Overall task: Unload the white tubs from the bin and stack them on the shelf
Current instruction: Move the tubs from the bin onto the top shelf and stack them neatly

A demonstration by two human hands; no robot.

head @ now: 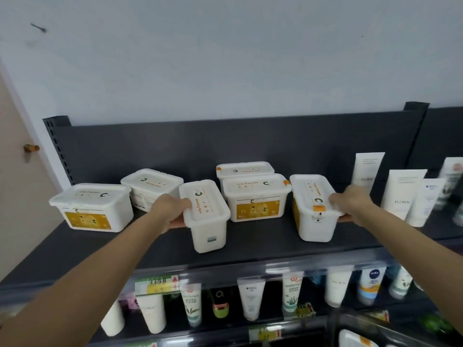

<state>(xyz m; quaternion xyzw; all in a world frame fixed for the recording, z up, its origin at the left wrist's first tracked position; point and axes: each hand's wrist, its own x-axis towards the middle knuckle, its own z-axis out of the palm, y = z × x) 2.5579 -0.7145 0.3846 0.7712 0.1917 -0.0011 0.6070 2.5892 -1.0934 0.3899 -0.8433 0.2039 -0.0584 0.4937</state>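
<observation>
Six white tubs (256, 197) show on the top shelf (250, 246). The corner of a seventh (355, 340) shows in the bin (331, 326) at the bottom right, cut off by the frame edge.

The left hand (172, 211) grips one tub (205, 216) by its left side, fingers curled over the lid and thumb lower down. The right hand (350, 204) grips another (315, 207) by its right side in the same way. Both tubs stand end-on. Whether they rest on the shelf or hang just above it I cannot tell.

Two more tubs sit to the left of the left hand and two sit between the hands, one behind the other with only the back one's lid showing.

Each tub is a white box with a snap-on lid, orange print and a dark C on top. A yellow label shows on the long side of some.

Three white tubes (403, 194) stand just right of the right hand, with others blurred beyond them. A row of tubes lines the lower shelf (225, 331) beneath both arms, their print too small to read.
</observation>
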